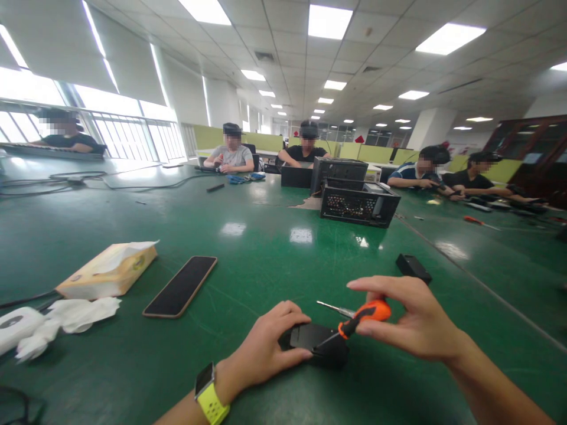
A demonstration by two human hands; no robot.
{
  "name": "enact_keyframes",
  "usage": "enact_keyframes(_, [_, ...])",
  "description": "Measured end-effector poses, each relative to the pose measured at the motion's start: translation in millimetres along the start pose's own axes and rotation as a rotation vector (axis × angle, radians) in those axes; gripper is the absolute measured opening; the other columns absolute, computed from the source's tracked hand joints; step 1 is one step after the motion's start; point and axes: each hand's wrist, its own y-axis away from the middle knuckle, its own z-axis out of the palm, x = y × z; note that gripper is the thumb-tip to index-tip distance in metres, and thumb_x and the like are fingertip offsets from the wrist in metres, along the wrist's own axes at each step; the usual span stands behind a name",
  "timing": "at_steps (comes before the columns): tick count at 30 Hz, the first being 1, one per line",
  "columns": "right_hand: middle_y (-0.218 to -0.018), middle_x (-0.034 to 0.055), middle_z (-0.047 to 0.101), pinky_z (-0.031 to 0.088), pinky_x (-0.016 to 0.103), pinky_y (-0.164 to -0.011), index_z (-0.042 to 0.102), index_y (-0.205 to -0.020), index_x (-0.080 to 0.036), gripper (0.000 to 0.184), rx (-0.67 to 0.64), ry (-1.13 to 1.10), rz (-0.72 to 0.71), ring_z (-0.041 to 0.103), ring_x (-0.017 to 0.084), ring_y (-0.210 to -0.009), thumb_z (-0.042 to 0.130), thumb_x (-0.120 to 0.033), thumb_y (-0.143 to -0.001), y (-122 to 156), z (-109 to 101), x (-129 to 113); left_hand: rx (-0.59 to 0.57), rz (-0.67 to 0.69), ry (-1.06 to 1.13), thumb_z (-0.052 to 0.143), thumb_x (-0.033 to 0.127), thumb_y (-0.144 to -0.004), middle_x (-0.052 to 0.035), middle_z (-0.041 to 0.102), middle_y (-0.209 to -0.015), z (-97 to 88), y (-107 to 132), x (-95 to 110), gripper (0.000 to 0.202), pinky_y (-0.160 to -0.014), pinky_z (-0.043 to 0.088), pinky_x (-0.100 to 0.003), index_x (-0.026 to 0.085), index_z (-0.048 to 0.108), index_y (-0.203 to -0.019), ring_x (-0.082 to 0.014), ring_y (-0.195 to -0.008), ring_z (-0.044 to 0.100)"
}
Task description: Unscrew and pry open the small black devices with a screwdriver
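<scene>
My left hand (277, 339) grips a small black plastic box-like device (325, 348), thumb on the near side and fingers over the far side. A yellow-strapped watch (209, 392) is on that wrist. My right hand (410, 321) holds an orange and black screwdriver (365, 314) by its handle, the thumb against it and the index finger raised away. The shaft slants down left, its tip at the device's top face near my left thumb. Behind the handle lies a second metal shaft (332, 307), partly hidden.
On the green table (248, 254) lie a phone (181, 287), a tissue pack (110, 268), crumpled tissue (82, 313) and a black block (413, 267). Farther back stands an open computer case (358, 203). Several people sit around the table; another screwdriver (473, 220) lies at right.
</scene>
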Motion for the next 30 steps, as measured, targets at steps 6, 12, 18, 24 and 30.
enact_keyframes(6, [-0.105, 0.0036, 0.075, 0.055, 0.022, -0.064, 0.059, -0.125, -0.026, 0.041, -0.04, -0.041, 0.046, 0.072, 0.017, -0.084, 0.065, -0.019, -0.085, -0.6, -0.4, -0.8, 0.003, 0.008, 0.004, 0.073, 0.039, -0.084, -0.0085, 0.059, -0.111, 0.6, -0.2, -1.0, 0.042, -0.088, 0.047, -0.034, 0.021, 0.061, -0.12, -0.0235, -0.1, 0.058])
enact_keyframes(12, [-0.087, 0.0011, 0.074, 0.055, 0.024, -0.068, 0.065, -0.117, -0.023, 0.037, -0.002, 0.041, -0.002, 0.07, 0.015, -0.071, 0.073, -0.028, -0.081, -0.5, -2.0, 0.4, -0.001, -0.001, 0.01, 0.074, 0.037, -0.084, -0.0085, 0.059, -0.111, 0.4, -0.1, 0.4, 0.041, -0.088, 0.047, -0.034, 0.021, 0.062, -0.12, -0.0236, -0.1, 0.058])
enact_keyframes(18, [-0.091, 0.0021, 0.076, 0.053, 0.023, -0.065, 0.063, -0.118, -0.023, 0.036, -0.021, 0.012, -0.054, 0.071, 0.015, -0.072, 0.073, -0.032, -0.084, -1.2, -1.4, 3.3, 0.006, 0.012, 0.017, 0.073, 0.039, -0.084, -0.0079, 0.059, -0.11, 1.6, 0.5, -2.6, 0.042, -0.087, 0.047, -0.034, 0.021, 0.061, -0.12, -0.0232, -0.099, 0.058])
enact_keyframes(24, [-0.092, 0.0031, 0.075, 0.052, 0.022, -0.062, 0.058, -0.125, -0.02, 0.034, -0.015, -0.025, -0.07, 0.069, 0.013, -0.071, 0.062, -0.029, -0.093, -2.8, 3.7, -1.0, 0.007, 0.019, 0.023, 0.073, 0.04, -0.085, -0.0079, 0.059, -0.11, 2.3, -0.3, -4.0, 0.042, -0.087, 0.046, -0.034, 0.021, 0.061, -0.12, -0.0232, -0.1, 0.058])
enact_keyframes(30, [-0.071, 0.0016, 0.073, 0.044, 0.025, -0.052, 0.066, -0.099, -0.016, 0.029, 0.124, 0.234, -0.206, 0.066, 0.014, -0.055, 0.064, -0.044, -0.091, -6.0, 9.3, -2.3, 0.002, 0.013, 0.022, 0.073, 0.039, -0.085, -0.0083, 0.059, -0.111, 0.4, -0.2, -1.9, 0.041, -0.088, 0.046, -0.035, 0.021, 0.061, -0.12, -0.0236, -0.1, 0.057])
